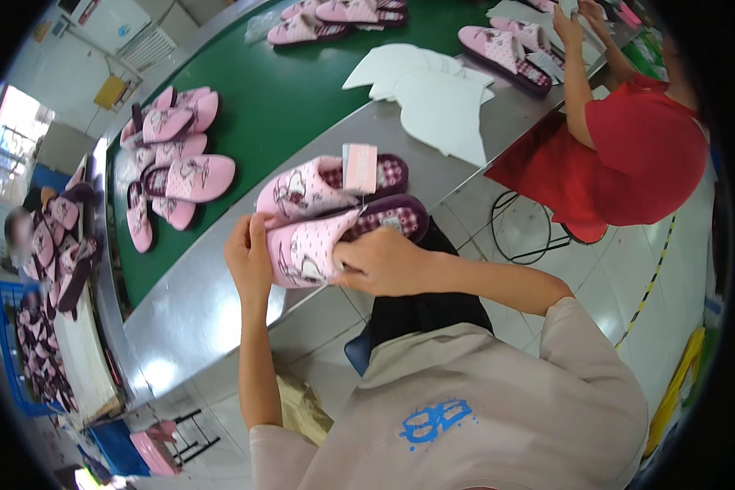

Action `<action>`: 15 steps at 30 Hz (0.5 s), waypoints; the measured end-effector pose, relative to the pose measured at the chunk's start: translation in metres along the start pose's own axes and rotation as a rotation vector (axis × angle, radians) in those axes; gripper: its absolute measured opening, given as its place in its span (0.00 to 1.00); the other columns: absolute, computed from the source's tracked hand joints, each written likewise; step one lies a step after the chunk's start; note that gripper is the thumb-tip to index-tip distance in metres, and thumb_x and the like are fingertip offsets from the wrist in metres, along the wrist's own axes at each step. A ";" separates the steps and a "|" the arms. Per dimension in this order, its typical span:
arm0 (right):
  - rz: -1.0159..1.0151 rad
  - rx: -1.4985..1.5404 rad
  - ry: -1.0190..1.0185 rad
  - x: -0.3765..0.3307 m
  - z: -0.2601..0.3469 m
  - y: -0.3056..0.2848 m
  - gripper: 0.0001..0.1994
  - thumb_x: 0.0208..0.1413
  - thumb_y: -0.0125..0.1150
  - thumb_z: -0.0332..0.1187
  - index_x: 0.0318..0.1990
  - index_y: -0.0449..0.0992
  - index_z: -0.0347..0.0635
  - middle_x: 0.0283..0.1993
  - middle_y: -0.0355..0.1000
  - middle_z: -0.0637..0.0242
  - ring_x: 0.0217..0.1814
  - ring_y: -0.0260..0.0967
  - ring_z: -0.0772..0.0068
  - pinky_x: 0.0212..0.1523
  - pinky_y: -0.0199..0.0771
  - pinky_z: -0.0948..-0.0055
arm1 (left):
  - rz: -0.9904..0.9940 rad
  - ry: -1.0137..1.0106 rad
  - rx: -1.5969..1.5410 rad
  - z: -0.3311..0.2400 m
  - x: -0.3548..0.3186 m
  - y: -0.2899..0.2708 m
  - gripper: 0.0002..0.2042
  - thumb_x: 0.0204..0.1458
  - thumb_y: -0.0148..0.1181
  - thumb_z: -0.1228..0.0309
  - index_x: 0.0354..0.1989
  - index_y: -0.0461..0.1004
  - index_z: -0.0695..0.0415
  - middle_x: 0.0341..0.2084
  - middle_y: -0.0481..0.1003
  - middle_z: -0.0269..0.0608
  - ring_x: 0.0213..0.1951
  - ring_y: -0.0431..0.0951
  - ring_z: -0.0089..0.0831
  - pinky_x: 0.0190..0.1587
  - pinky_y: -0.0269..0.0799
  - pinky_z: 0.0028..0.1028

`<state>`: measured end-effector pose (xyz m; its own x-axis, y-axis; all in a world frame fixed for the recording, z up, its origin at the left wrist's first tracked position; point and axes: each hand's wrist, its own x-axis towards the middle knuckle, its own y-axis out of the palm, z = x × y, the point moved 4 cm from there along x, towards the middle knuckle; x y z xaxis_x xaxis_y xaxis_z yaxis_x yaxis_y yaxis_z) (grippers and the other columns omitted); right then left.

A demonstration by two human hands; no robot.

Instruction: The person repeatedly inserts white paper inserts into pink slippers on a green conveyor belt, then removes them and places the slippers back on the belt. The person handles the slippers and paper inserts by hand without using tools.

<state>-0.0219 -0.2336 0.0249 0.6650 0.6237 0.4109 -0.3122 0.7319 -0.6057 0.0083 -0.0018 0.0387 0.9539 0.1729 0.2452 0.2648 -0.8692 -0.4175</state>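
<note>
A pair of pink cloth slippers with dark dots, a printed cartoon and checked insoles is in front of me at the table's near edge. My left hand (249, 255) grips the toe of the near slipper (298, 255), thumb on top. Fingers curled, my right hand (388, 263) pinches that slipper's upper at its near side by the opening. Against it lies the far slipper (296, 189), toes of both pointing left. A pink-and-white card tag (361, 170) stands up over the openings, joined to the pair by a thin fastener.
A metal table edge (196, 294) borders a green belt (253, 106). More pink slippers (192, 178) are heaped on the belt at left. White card cut-outs (441, 98) lie ahead. At right, a person in red (645, 155) handles white pieces; a stool (586, 233) is beside them.
</note>
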 end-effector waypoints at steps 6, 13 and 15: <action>-0.194 0.352 0.224 0.021 -0.004 0.012 0.19 0.68 0.65 0.42 0.32 0.69 0.35 0.26 0.66 0.52 0.25 0.63 0.53 0.29 0.65 0.57 | 0.122 0.252 0.233 -0.018 -0.024 0.006 0.14 0.69 0.55 0.64 0.47 0.82 0.62 0.40 0.83 0.49 0.42 0.81 0.42 0.49 0.73 0.35; -0.038 0.061 0.192 0.024 0.001 -0.013 0.12 0.66 0.63 0.38 0.35 0.81 0.37 0.26 0.77 0.62 0.25 0.75 0.58 0.28 0.73 0.64 | 0.167 0.414 0.349 -0.022 -0.030 0.012 0.21 0.60 0.58 0.57 0.54 0.78 0.60 0.48 0.80 0.48 0.53 0.77 0.49 0.63 0.64 0.46; -0.351 0.022 0.141 0.024 -0.012 -0.055 0.08 0.62 0.67 0.34 0.40 0.86 0.39 0.30 0.82 0.63 0.28 0.79 0.64 0.33 0.80 0.71 | 0.140 0.458 0.464 -0.032 -0.036 0.020 0.24 0.55 0.60 0.55 0.55 0.78 0.58 0.48 0.80 0.47 0.52 0.77 0.49 0.63 0.64 0.44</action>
<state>0.0193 -0.2625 0.0602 0.8205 0.2907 0.4923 -0.0619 0.9011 -0.4291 -0.0253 -0.0405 0.0497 0.8546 -0.2301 0.4655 0.2739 -0.5619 -0.7805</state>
